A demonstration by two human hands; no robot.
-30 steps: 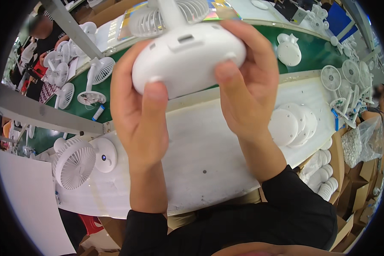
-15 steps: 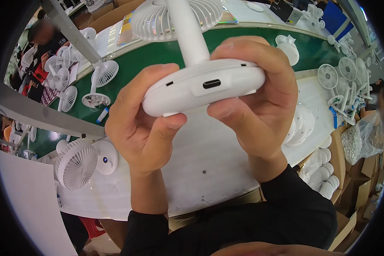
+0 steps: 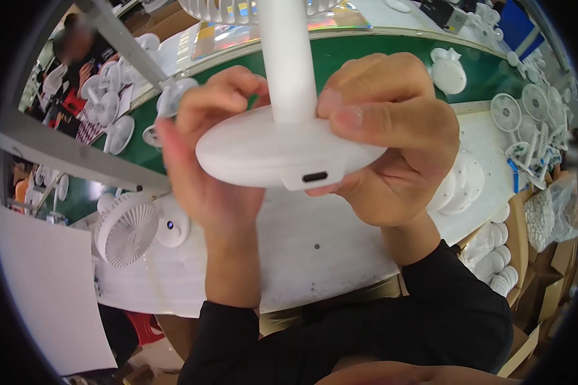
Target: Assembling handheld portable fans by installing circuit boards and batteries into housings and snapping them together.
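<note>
Fan base point(image 3: 250, 151) gripped in right hand point(image 3: 408, 144), fingers point(image 3: 382, 123) bent over top; left hand point(image 3: 212, 196) unclenched, cupped alongside.

1. Right hand point(image 3: 398, 138) has a white fan point(image 3: 291, 96) pinched by its base point(image 3: 250, 147), dark slot point(image 3: 315, 177) facing near.
2. Left hand point(image 3: 215, 147) is loosely curled at the base's left, can't tell if touching.
3. Second fan point(image 3: 128, 230) left on the white worktop point(image 3: 289, 263), overlapping discs point(image 3: 467, 183) right.
</note>
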